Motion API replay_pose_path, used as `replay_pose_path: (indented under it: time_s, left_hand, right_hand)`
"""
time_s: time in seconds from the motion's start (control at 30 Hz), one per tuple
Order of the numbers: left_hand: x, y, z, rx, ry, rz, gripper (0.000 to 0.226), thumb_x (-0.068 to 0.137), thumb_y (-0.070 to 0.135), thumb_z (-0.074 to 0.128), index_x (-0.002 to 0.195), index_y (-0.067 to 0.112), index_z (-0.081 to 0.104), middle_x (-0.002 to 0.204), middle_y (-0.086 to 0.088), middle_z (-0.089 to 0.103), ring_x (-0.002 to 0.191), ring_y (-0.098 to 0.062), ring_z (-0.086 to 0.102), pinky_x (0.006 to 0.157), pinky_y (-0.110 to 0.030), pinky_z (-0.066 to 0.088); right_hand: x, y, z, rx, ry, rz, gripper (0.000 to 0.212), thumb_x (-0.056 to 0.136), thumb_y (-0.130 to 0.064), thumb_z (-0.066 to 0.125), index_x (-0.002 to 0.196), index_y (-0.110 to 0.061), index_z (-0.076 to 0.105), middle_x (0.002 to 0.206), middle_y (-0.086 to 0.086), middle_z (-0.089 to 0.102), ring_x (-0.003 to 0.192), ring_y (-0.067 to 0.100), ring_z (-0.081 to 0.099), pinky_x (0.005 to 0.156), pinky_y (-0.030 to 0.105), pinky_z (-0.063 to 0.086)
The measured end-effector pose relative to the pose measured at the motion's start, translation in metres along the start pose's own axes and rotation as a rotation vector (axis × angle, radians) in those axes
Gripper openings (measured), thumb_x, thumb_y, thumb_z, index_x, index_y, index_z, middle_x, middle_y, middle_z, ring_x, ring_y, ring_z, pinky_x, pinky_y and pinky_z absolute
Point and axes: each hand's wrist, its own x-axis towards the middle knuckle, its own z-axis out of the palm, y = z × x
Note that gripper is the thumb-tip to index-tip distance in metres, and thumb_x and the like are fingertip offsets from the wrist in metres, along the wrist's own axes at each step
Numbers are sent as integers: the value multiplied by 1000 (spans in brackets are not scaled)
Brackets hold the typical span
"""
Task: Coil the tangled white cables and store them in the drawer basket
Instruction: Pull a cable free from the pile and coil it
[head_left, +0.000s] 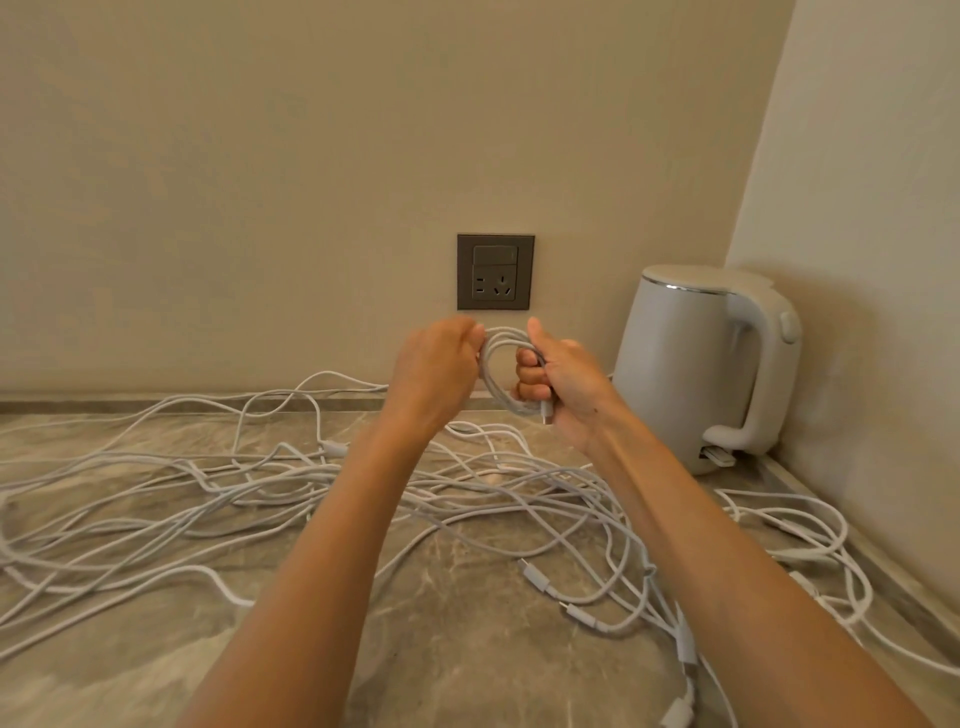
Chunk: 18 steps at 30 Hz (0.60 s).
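Note:
A small round coil of white cable (500, 347) is held up in front of the wall, just below the socket. My right hand (558, 382) grips the coil's right side, with a plug end sticking out under the fist. My left hand (435, 371) pinches the coil's upper left edge. Below both arms, a wide tangle of white cables (218, 499) sprawls across the marble counter, with several plug ends near the front right (535, 574). No drawer or basket is in view.
A white electric kettle (706, 364) stands in the right corner on the counter (467, 649). A dark wall socket (495, 272) sits above the hands. More cable loops (810, 535) lie along the right wall.

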Motion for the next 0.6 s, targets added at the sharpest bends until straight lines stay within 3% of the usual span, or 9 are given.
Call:
replay_pose_path:
  time_s: [0.17,0.27,0.4,0.5,0.6]
  left_hand:
    - [-8,3,4,25,-233,110,34,101,31,29,94,9,53,64,-6,59,50,-22,57,54,-36,51]
    - [-8,-1,5,166,-284,144,30,100,35,28,91,13,46,66,-4,52,53,-18,48,57,-35,45]
    - [-6,-4,6,259,-237,133,29,101,32,28,93,11,47,71,-7,47,60,-21,39,55,-28,23]
    - [-7,-2,6,247,-137,137,35,101,28,27,105,5,53,73,-7,49,60,-19,37,54,-24,20]
    - [-7,-4,5,241,-73,114,34,102,24,27,108,3,53,90,-20,61,68,-24,41,56,-23,19]
  right_hand:
    - [-1,0,-3,-181,44,5,48,102,-35,34,59,-16,41,41,-9,34,33,2,27,39,15,26]
    - [-2,2,-1,-149,30,49,48,103,-35,32,59,-15,39,39,-10,33,32,2,26,34,13,24]
    - [-2,3,0,59,-71,153,54,102,-41,27,58,-13,37,36,-7,31,29,3,26,33,13,24]
    - [-2,-2,-4,282,-207,222,58,102,-40,23,63,-5,49,38,-4,34,31,5,32,36,14,31]
    - [-7,-7,-8,385,-300,218,44,99,-26,31,80,3,57,46,0,45,41,6,37,46,16,34]
